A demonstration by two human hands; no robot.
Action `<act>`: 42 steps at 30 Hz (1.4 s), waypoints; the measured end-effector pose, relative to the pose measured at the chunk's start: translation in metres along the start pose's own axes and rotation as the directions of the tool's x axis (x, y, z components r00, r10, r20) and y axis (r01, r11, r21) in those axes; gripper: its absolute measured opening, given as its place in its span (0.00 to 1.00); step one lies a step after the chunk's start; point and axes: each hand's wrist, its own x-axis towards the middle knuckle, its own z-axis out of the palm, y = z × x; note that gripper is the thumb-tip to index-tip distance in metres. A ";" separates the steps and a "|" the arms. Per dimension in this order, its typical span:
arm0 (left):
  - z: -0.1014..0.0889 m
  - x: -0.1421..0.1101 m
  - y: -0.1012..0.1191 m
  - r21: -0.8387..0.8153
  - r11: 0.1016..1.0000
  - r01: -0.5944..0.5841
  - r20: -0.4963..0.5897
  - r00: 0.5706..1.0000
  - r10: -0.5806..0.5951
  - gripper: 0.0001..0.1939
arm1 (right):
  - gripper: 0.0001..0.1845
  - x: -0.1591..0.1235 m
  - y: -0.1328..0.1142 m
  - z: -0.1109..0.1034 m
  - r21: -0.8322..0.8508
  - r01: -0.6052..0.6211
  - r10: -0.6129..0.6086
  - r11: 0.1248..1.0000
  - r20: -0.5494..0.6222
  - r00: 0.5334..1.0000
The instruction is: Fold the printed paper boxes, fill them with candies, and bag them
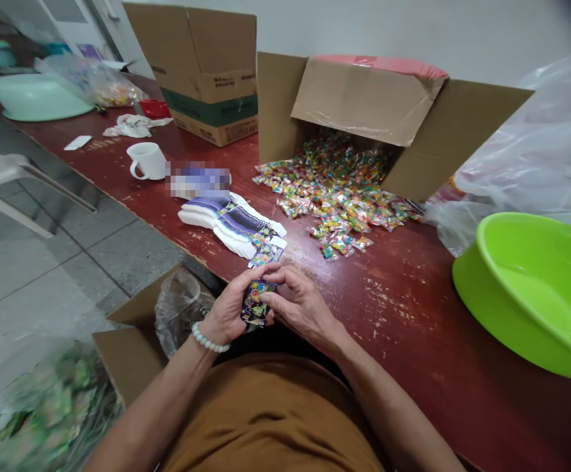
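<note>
Your left hand (227,308) is closed around the small printed box (254,305), holding it by its left side. Your right hand (307,303) is on the other side, with its thumb over the front and its bent fingers near the far end. You can't tell from here if those right fingers pinch the box or just touch it.

The box sits between your two hands, in front of your belly, at the near edge of the red table (393,314). Its long way runs away from you, and the far end tips a little to the right. Just past that end lies the pile of flat printed cards (238,226), a bit to the left.

The little candy bags (337,244) lie farther out and to the right, spilling from the open cardboard box (364,98). They look nearer to your right hand than to your left, but well apart from both.
</note>
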 end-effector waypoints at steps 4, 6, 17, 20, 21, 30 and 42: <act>-0.014 -0.004 0.001 0.092 0.983 -0.160 -0.099 0.981 0.169 0.18 | 0.18 0.002 0.011 0.004 -0.055 0.033 -0.028 0.998 0.089 0.996; -0.031 -0.010 0.002 0.235 0.932 -0.276 -0.204 0.924 0.324 0.19 | 0.18 0.012 0.020 0.000 -0.091 -0.051 0.056 0.995 0.048 0.997; -0.159 -0.031 0.001 0.935 0.340 0.099 -0.331 0.585 0.740 0.26 | 0.26 0.080 0.052 -0.011 -0.730 -0.354 0.334 0.584 -0.182 0.925; -0.143 -0.021 0.008 0.946 0.324 0.001 -0.271 0.554 0.787 0.23 | 0.27 0.080 0.053 -0.003 -0.744 -0.386 0.353 0.546 -0.214 0.911; -0.133 -0.015 0.010 0.946 0.321 -0.043 -0.246 0.549 0.799 0.22 | 0.27 0.080 0.056 -0.002 -0.727 -0.399 0.345 0.559 -0.234 0.909; -0.041 0.021 0.026 0.760 0.534 -0.371 -0.054 0.782 0.621 0.23 | 0.14 0.071 0.054 -0.026 0.088 -0.377 0.387 0.922 -0.219 0.896; -0.009 -0.003 0.003 0.226 0.974 -0.012 0.461 0.882 -0.096 0.29 | 0.20 0.039 -0.010 -0.030 0.531 -0.236 0.226 0.814 0.084 0.970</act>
